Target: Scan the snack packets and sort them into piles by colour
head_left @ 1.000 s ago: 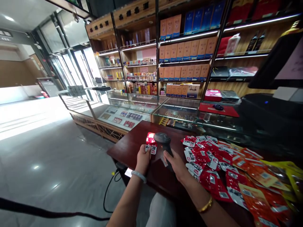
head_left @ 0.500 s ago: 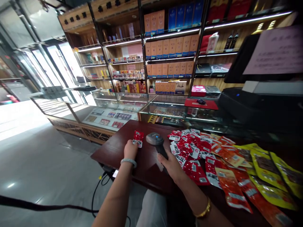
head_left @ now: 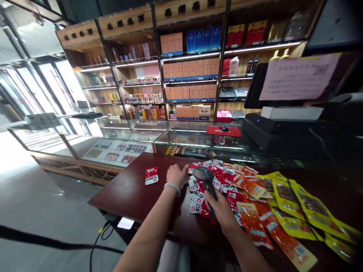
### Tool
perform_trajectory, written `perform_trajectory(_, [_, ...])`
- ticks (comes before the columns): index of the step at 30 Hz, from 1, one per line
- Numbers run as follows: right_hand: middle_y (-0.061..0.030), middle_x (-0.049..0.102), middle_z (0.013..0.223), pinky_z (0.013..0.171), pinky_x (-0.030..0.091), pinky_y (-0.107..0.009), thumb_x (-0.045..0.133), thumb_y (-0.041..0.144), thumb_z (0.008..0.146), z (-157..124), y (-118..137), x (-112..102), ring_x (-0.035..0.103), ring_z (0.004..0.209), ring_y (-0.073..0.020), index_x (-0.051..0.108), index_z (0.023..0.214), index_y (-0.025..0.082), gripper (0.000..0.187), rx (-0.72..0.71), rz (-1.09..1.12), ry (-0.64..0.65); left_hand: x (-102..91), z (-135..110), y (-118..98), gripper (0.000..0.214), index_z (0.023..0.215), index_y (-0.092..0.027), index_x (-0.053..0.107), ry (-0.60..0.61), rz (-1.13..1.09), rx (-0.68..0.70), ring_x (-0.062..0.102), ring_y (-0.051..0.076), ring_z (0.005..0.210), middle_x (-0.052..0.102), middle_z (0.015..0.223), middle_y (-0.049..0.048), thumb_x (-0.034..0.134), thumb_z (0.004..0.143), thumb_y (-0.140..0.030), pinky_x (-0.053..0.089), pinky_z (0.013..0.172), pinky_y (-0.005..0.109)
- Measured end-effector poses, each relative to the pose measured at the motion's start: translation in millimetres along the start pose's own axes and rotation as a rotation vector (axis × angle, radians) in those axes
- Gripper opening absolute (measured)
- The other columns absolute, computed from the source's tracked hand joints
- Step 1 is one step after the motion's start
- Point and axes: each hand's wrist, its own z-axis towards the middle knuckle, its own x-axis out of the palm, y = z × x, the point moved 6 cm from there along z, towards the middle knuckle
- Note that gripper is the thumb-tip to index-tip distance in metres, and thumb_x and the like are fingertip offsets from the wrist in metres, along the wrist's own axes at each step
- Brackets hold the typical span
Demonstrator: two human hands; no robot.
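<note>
- Dark reddish-brown, the desk point(head_left: 124, 196) spreads beneath our hands, with a glass display case point(head_left: 181, 138) and stocked shelves point(head_left: 190, 55) beyond them.
- We see one red packet point(head_left: 151, 175) lying left of our left hand point(head_left: 176, 174); piled packets point(head_left: 227, 177) lie just right of it.
- Our left hand is loosely open, seemingly holding nothing; we cannot tell whether it touches the pile.
- Our right hand point(head_left: 219, 209) grips a scanner point(head_left: 204, 174).

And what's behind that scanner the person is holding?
Behind the scanner, gripped in the right hand, red and white packets lie heaped on the dark table. The scanner and hand cover part of the heap, so whatever lies directly behind them cannot be seen.
</note>
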Motion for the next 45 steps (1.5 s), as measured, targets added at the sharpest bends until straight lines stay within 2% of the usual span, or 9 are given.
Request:
perform_trajectory(4, [0.0054, 0.049, 0.049, 0.046, 0.029, -0.026, 0.068, 0.064, 0.074, 10, 15, -10, 0.041, 0.043, -0.0136, 0.060, 0.080, 0.022, 0.043, -0.021, -0.026, -0.077, 35.6, 4, -44, 0.070, 0.113, -0.008, 0.059, 0.146, 0.033, -0.042, 0.056, 0.039, 0.117, 0.060, 0.123, 0.0268, 0.053, 0.077, -0.068, 0.044, 0.092, 0.042])
perform_trajectory(8, [0.0053, 0.052, 0.049, 0.045, 0.030, -0.026, 0.069, 0.064, 0.073, 27, 36, -10, 0.042, 0.041, -0.0127, 0.059, 0.076, 0.021, 0.044, -0.076, -0.048, -0.083, 48.0, 9, -43, 0.059, 0.111, -0.010, 0.056, 0.187, -0.009, -0.003, 0.061, 0.035, 0.113, 0.064, 0.117, 0.0243, 0.067, 0.073, -0.054, 0.045, 0.089, 0.037])
perform_trajectory(11, [0.0051, 0.052, 0.047, 0.045, 0.033, -0.026, 0.069, 0.064, 0.073, 44, 52, 0, 0.044, 0.041, -0.0122, 0.056, 0.070, 0.021, 0.045, -0.132, -0.065, -0.046, 45.7, 11, -21, 0.033, 0.104, -0.014, 0.055, 0.162, -0.212, -0.033, 0.066, 0.028, 0.101, 0.069, 0.106, 0.0190, 0.060, 0.083, -0.040, 0.046, 0.081, 0.033])
perform_trajectory(14, [0.0050, 0.055, 0.050, 0.048, 0.042, -0.027, 0.070, 0.063, 0.071, 58, 58, 19, 0.053, 0.044, -0.0144, 0.055, 0.073, 0.021, 0.045, -0.110, 0.017, 0.024, 30.8, 9, 15, 0.015, 0.094, -0.018, 0.055, 0.013, -0.528, -0.147, 0.066, 0.021, 0.085, 0.070, 0.092, 0.0104, 0.054, 0.087, -0.032, 0.046, 0.072, 0.029])
perform_trajectory(19, [0.0070, 0.052, 0.047, 0.046, 0.042, -0.026, 0.066, 0.060, 0.078, 70, 51, 57, 0.049, 0.039, -0.0121, 0.052, 0.071, 0.022, 0.041, -0.155, 0.006, 0.190, -3.8, -12, 75, 0.021, 0.086, -0.020, 0.052, -0.241, -0.936, -0.273, 0.056, 0.013, 0.061, 0.060, 0.070, -0.0010, 0.062, 0.081, -0.038, 0.042, 0.058, 0.023])
perform_trajectory(27, [0.0072, 0.048, 0.046, 0.044, 0.035, -0.026, 0.063, 0.059, 0.082, 71, 15, 86, 0.043, 0.039, -0.0125, 0.054, 0.076, 0.023, 0.038, -0.190, -0.126, 0.295, -8.8, -26, 116, 0.027, 0.097, -0.021, 0.055, -0.268, -1.045, -0.275, 0.053, 0.010, 0.055, 0.060, 0.069, -0.0023, 0.064, 0.078, -0.038, 0.042, 0.057, 0.022])
perform_trajectory(32, [0.0070, 0.049, 0.048, 0.045, 0.036, -0.025, 0.062, 0.058, 0.084, 76, 4, 79, 0.045, 0.041, -0.0121, 0.053, 0.076, 0.022, 0.037, -0.166, -0.103, 0.332, -5.2, -26, 130, 0.022, 0.096, -0.019, 0.056, -0.267, -0.876, -0.263, 0.061, 0.014, 0.066, 0.066, 0.078, 0.0024, 0.061, 0.081, -0.035, 0.046, 0.062, 0.024])
perform_trajectory(38, [0.0070, 0.050, 0.051, 0.045, 0.038, -0.024, 0.063, 0.054, 0.084, 79, -1, 63, 0.043, 0.041, -0.0106, 0.051, 0.075, 0.022, 0.035, -0.089, -0.052, 0.378, -37.7, -30, 161, 0.024, 0.100, -0.019, 0.055, -0.266, -0.300, -0.336, 0.066, 0.024, 0.085, 0.071, 0.090, 0.0098, 0.056, 0.086, -0.039, 0.044, 0.069, 0.030])
perform_trajectory(45, [0.0063, 0.052, 0.055, 0.044, 0.038, -0.022, 0.062, 0.052, 0.085, 70, 8, 67, 0.043, 0.042, -0.0093, 0.053, 0.076, 0.021, 0.033, -0.072, -0.042, 0.483, -64.9, -25, 183, 0.030, 0.103, -0.017, 0.055, -0.280, -0.117, -0.456, 0.067, 0.029, 0.094, 0.071, 0.097, 0.0149, 0.055, 0.087, -0.042, 0.044, 0.073, 0.033])
